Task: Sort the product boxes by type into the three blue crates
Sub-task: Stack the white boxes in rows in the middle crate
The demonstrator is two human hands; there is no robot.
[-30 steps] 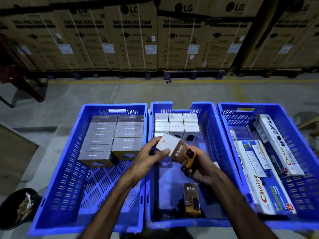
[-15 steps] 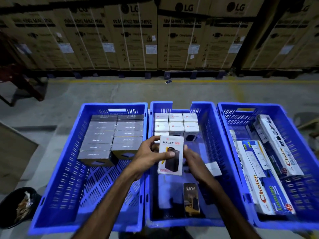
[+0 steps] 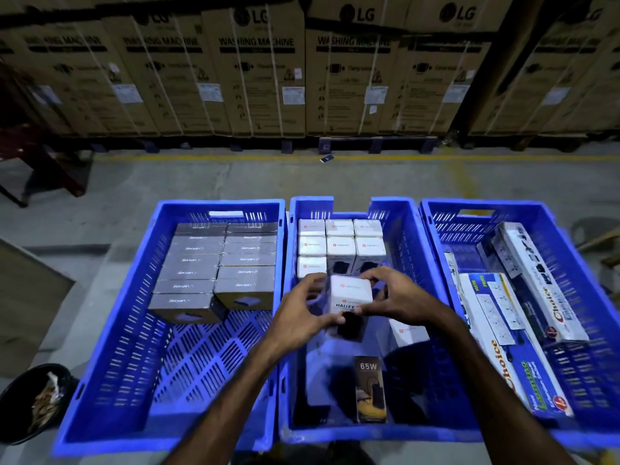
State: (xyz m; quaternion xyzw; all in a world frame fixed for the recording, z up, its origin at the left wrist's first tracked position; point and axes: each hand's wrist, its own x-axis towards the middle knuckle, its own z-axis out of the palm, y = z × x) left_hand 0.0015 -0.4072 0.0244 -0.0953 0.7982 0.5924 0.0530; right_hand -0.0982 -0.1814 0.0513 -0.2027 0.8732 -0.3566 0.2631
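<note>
White box [image 3: 350, 298] now upright and lower in middle crate [image 3: 407, 229], fingers of both hands [image 3: 302, 317] [image 3: 401, 302] clamped around it.

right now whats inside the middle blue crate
White boxes stand in rows at the far end, a 65W box lies near the front. Both hands hold a Halley box, hiding the floor beneath.

Warehouse or stockroom. Back wall lined with tall cartons [image 3: 258, 72] printed LG and WASHING MACHINE, strapped, labelled, standing on pallets [image 3: 349, 144]. Bare concrete floor [image 3: 201, 182] with a painted yellow line [image 3: 235, 158] running along the cartons. Dim light. Three blue crates [image 3: 110, 347] side by side on the floor, each filled with one type of retail boxes [image 3: 198, 263]. Black bin [image 3: 20, 401] of scraps at lower left.
</note>
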